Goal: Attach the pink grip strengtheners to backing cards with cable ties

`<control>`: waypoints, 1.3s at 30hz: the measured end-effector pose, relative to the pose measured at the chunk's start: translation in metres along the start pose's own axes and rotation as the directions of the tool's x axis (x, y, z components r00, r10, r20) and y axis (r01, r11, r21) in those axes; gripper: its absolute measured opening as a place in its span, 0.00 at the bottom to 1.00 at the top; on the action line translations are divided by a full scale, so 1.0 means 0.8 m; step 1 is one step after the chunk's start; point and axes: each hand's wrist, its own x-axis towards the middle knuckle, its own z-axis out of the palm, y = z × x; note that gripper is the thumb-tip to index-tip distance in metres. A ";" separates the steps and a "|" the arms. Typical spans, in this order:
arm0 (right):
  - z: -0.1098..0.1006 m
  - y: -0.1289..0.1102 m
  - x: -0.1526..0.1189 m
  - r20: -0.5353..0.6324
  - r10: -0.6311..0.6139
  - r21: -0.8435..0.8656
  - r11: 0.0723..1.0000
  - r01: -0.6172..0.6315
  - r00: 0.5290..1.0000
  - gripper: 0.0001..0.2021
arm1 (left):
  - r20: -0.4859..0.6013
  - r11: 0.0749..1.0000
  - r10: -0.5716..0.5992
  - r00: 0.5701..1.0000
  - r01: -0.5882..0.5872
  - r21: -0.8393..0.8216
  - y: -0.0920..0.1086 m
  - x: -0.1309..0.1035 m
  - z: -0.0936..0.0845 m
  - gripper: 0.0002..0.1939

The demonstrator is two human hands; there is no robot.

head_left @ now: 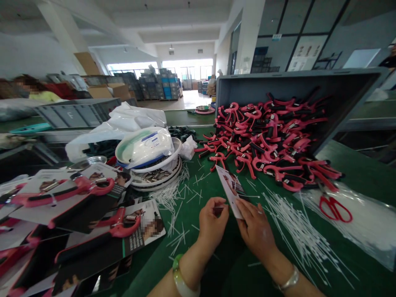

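My right hand point(255, 222) grips a printed backing card point(228, 190), held upright on edge with its pale side toward my left hand. Close to the card's lower edge is my left hand point(213, 218), its thumb and fingers curled into a pinch. What lies between those fingertips is too small to make out. A thin white cable tie point(253, 196) sticks out to the right of the card. Many loose cable ties point(300, 231) lie fanned out beside my right hand. To the left, pink-and-black spring-handled tools point(117, 227) rest on similar printed cards.
A grey crate point(297, 75) tipped on its side spills pink-and-black tools onto the green table point(198, 173). Red scissors point(335, 208) lie on a clear plastic bag point(371, 225) at right. Stacked round trays point(148, 175) stand at left. A person point(37, 88) is beyond.
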 end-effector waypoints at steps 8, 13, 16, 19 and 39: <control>-0.016 0.014 0.015 -0.088 0.095 0.287 0.956 -0.066 0.992 0.17 | 0.031 0.958 0.187 0.982 -0.175 -0.227 0.015 0.005 0.003 0.23; -0.032 0.015 0.027 0.013 0.230 0.398 0.892 -0.216 0.973 0.18 | 0.100 0.951 0.118 0.988 -0.083 -0.297 0.034 0.010 0.005 0.33; -0.037 0.016 0.032 0.059 0.301 0.447 0.845 -0.295 0.952 0.19 | 0.196 0.974 0.048 0.979 -0.002 -0.228 0.040 0.015 0.007 0.18; -0.037 0.017 0.034 0.074 0.349 0.448 0.825 -0.344 0.934 0.19 | 0.239 0.987 -0.028 0.971 0.065 -0.148 0.036 0.020 0.012 0.16; -0.032 0.008 0.033 0.090 0.324 0.459 0.826 -0.328 0.942 0.21 | 0.457 0.939 -0.264 0.849 0.335 -0.080 0.026 0.024 0.005 0.20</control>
